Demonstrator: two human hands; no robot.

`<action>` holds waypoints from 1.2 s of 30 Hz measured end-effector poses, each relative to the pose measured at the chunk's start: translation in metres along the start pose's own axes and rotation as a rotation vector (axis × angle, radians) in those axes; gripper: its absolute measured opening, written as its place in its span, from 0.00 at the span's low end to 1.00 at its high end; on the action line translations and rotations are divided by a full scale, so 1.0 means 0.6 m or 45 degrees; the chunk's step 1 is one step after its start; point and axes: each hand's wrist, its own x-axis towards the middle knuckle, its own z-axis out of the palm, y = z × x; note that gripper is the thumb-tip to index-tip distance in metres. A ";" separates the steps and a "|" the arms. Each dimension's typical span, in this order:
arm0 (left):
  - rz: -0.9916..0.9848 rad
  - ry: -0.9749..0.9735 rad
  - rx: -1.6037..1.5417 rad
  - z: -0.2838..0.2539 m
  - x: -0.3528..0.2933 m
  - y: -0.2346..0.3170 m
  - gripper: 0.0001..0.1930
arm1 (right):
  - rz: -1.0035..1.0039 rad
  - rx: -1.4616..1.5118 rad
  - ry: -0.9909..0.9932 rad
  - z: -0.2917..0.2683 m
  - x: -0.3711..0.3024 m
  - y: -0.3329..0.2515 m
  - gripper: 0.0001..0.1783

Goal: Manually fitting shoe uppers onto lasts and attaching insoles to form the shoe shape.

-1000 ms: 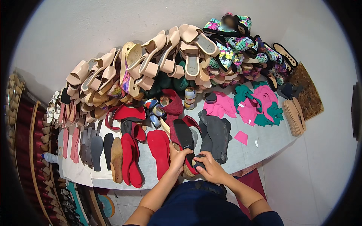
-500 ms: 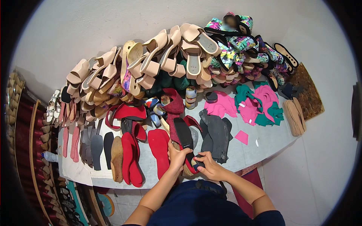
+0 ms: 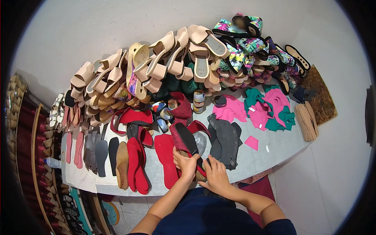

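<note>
Above the table's near edge I hold a red and black sandal (image 3: 187,143), still being put together by its look, tilted with its sole side partly showing. My left hand (image 3: 185,162) is closed around its middle, thumb across the black part. At the end nearest my body, my right hand (image 3: 216,175) grips it with fingers laid over the edge; what lies beneath those fingers is hidden. A red sole (image 3: 166,150) lies beside my left hand. Past the sandal are a clear rounded piece (image 3: 200,141) and dark grey sheets (image 3: 224,143).
Beige heeled sandals (image 3: 156,64) and flower-patterned sandals (image 3: 244,47) are heaped along the wall. Pink and green cut pieces (image 3: 270,107) lie right of centre, with tan soles (image 3: 306,122) at the table's right end. More soles (image 3: 135,164) line the left. Racks (image 3: 31,149) stand beyond.
The sandal has turned and tipped between my hands, showing more of its red side. My right hand has shifted from gripping a small dark piece at its near end to spreading fingers over that end.
</note>
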 end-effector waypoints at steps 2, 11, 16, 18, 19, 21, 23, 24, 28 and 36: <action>-0.027 0.032 0.032 0.008 -0.007 0.001 0.49 | 0.025 -0.111 -0.015 0.003 0.000 -0.006 0.52; -0.099 0.162 -0.009 0.034 -0.015 -0.004 0.48 | 0.145 -0.352 0.118 0.041 0.006 -0.007 0.51; -0.062 0.157 0.103 0.031 -0.006 -0.011 0.49 | 0.141 -0.225 0.273 0.064 0.007 0.010 0.50; -0.114 0.009 0.107 0.025 0.005 -0.020 0.50 | 0.146 -0.156 0.226 0.064 0.004 0.015 0.49; -0.115 0.016 0.105 0.022 0.013 -0.034 0.50 | 0.151 -0.091 0.178 0.063 0.002 0.019 0.48; 0.005 -0.173 0.066 0.017 0.020 -0.058 0.50 | 0.116 -0.076 0.149 0.069 -0.003 0.032 0.48; 0.135 -0.168 0.073 0.022 0.017 -0.061 0.43 | -0.070 0.135 0.146 0.087 -0.005 0.049 0.49; 0.127 -0.219 0.132 0.018 0.018 -0.047 0.45 | 0.024 0.194 0.079 0.073 0.007 0.042 0.48; 0.150 -0.312 0.178 0.013 0.031 -0.069 0.46 | -0.001 0.372 0.079 0.071 0.001 0.060 0.43; 0.387 -0.308 -0.023 0.012 0.046 -0.088 0.40 | 0.052 0.428 -0.158 0.052 0.012 0.070 0.48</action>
